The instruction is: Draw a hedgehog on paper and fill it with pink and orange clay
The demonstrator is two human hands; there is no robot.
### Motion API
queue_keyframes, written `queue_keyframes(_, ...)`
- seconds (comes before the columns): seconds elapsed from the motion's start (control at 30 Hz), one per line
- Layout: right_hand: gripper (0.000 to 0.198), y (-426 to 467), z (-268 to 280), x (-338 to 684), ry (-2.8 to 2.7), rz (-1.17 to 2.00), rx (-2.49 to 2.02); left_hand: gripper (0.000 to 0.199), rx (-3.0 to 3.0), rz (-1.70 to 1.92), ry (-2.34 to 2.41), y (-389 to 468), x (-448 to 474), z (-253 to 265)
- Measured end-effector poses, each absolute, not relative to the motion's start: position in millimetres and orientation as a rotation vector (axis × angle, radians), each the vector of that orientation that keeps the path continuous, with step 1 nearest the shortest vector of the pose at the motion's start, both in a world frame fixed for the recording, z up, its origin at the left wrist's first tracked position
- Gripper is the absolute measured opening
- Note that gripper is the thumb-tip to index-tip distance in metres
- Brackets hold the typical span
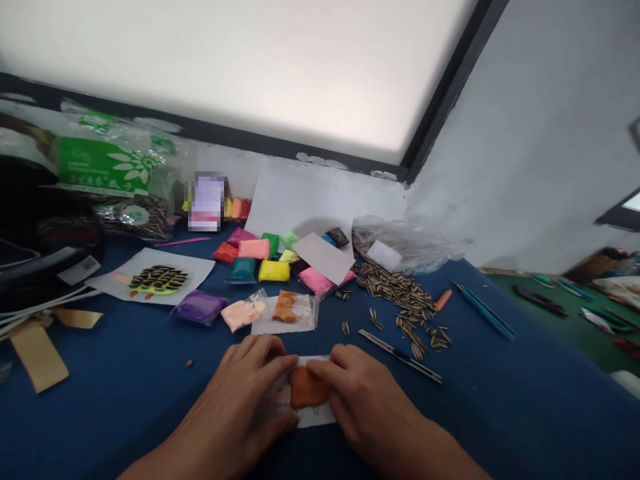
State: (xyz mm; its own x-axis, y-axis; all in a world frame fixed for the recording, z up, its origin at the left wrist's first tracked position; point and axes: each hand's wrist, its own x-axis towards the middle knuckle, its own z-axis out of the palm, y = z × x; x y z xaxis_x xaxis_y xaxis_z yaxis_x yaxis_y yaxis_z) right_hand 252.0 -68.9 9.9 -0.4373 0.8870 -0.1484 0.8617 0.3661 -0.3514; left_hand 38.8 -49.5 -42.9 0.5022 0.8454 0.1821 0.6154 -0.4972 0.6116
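Low in the middle, a flattened lump of orange clay [306,388] lies on a small white sheet of paper [315,419] with drawn lines. My left hand [250,390] is curled round the paper's left side, index finger above and thumb below. A pale patch shows beside the clay there; fingers partly cover it. My right hand [365,393] is closed at the right side, its thumb tip on the clay's upper right edge and its other fingers bent against the paper. Just beyond lies an opened packet of orange-brown clay [286,307].
Colored clay packets [274,270] lie behind my hands. Right of them are a heap of sunflower seeds [395,290], a utility knife [400,355] and blue tweezers [484,310]. On the left are a seed-covered clay picture [157,280], a purple packet [200,307] and a seed bag [120,173].
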Motion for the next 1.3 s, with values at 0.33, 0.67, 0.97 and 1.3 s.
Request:
queue_keyframes(0.33,0.04,-66.2,11.3,253.4,-2.525,0.59,-1.598,0.068,2.202,0.633,1.223,-47.1,41.5,-40.5)
queue_keyframes(0.67,0.037,-62.1,10.3,250.3,-2.607,0.608,-1.622,0.056,2.22,0.63,1.14,-43.1,38.1,-44.0)
queue_keyframes(0.97,0.02,-63.6,13.2,245.9,-2.668,0.491,-1.467,0.059,2.182,0.595,1.144,-39.2,37.8,-42.5)
queue_keyframes(1.3,0.019,-62.7,8.9,242.1,-2.703,0.395,-1.456,0.048,2.223,0.612,1.115,-37.2,36.7,-37.7)
